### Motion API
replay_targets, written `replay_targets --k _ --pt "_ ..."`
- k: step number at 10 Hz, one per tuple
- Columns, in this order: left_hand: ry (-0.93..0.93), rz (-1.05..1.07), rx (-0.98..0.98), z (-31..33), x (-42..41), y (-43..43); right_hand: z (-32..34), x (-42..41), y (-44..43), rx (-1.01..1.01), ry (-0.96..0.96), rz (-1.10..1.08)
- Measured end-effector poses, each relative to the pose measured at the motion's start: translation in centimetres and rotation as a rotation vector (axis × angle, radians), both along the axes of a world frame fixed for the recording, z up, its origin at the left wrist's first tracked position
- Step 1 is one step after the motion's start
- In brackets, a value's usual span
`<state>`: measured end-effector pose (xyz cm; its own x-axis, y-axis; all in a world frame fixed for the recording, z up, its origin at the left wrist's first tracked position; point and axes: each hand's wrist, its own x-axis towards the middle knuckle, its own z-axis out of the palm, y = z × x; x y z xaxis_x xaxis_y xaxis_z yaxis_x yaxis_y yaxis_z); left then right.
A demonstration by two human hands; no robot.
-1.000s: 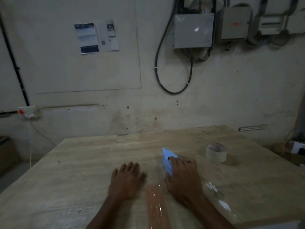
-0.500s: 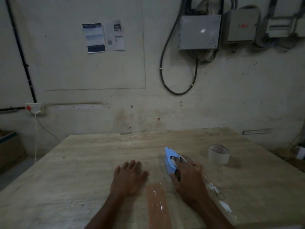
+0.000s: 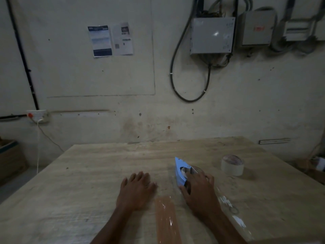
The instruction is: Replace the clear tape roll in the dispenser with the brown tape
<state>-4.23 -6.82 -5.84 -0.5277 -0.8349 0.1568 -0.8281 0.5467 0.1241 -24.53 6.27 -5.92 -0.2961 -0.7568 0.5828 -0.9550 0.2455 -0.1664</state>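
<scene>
A light blue tape dispenser [image 3: 179,170] lies on the wooden table [image 3: 98,173], nose pointing away from me. My right hand [image 3: 200,190] rests over its rear and grips it; the roll inside is mostly hidden by my fingers. My left hand [image 3: 135,189] lies flat on the table, palm down, holding nothing. Between my hands a strip of brown tape [image 3: 167,221] is stuck along the table toward me. A pale tape roll [image 3: 232,165] stands on the table to the right of the dispenser, apart from it.
A strip of clear tape [image 3: 232,212] with glints runs along the table by my right forearm. Behind the table is a wall with electrical boxes [image 3: 212,35] and hanging cables. A cardboard box [image 3: 8,155] sits on the floor at left.
My right hand has slid slightly back along the dispenser, uncovering more of its blue side. The left hand stays flat. The camera shifted a little.
</scene>
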Motion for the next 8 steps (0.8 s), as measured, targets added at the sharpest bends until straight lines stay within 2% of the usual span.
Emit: replay_targets --k 4,6,8 --pt "0.015 0.021 -0.032 0.2 -0.2 0.4 -0.2 0.1 0.0 0.000 -0.022 0.000" --pt "-0.015 0.003 -0.005 0.5 -0.1 0.4 0.5 0.5 0.5 -0.150 -0.036 0.017" --pt "0.061 -0.005 0.039 0.7 0.2 0.4 1.7 -0.3 0.3 -0.261 -0.056 0.109"
